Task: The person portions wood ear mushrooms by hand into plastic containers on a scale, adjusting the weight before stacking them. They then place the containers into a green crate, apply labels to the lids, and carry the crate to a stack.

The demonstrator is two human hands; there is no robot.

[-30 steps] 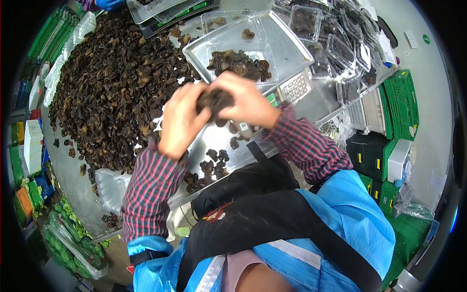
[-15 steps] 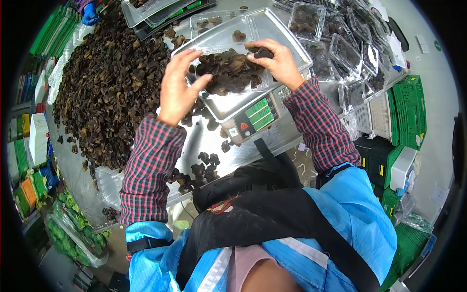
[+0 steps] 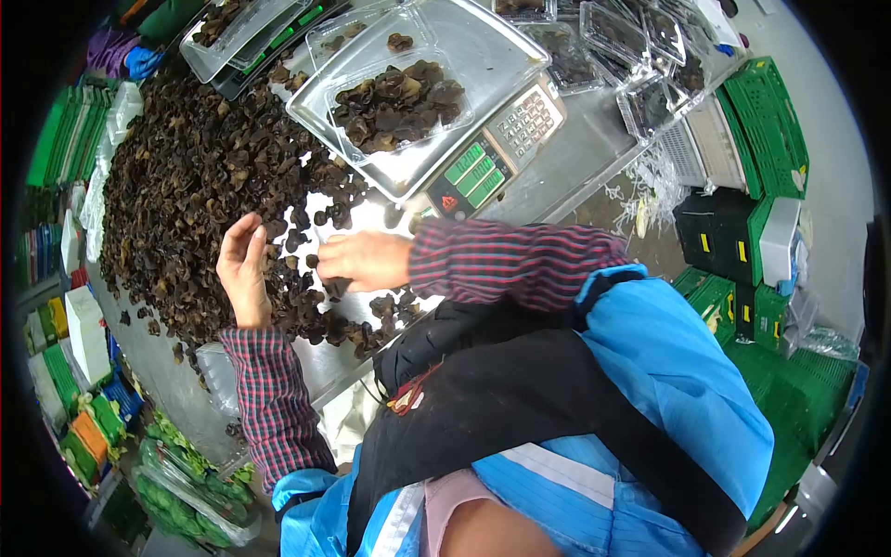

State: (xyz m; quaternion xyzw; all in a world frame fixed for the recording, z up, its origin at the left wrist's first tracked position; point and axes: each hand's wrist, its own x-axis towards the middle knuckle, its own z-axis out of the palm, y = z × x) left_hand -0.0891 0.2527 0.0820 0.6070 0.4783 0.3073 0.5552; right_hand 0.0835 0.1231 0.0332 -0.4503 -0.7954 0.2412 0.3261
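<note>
Dark brown wood ear mushrooms form a large heap on the metal table, with loose ones scattered near its front edge. My left hand is at the heap's near right side, fingers curled toward the thumb; anything between them is hidden. Just right of it, my right hand reaches across with bent fingers around a dark wood ear mushroom. Beyond both hands, a clear plastic box of mushrooms rests on the metal pan of a digital scale with lit green displays.
Filled clear boxes are stacked at the table's far right. Another scale pan stands at the back left. A co-worker's blue-gloved hand shows beyond the heap. Green crates stand right of the table; bagged greens lie lower left.
Both hands have left the box on the scale and come down to the loose mushrooms by the heap. My right hand has crossed leftward. The whole view has shifted.
</note>
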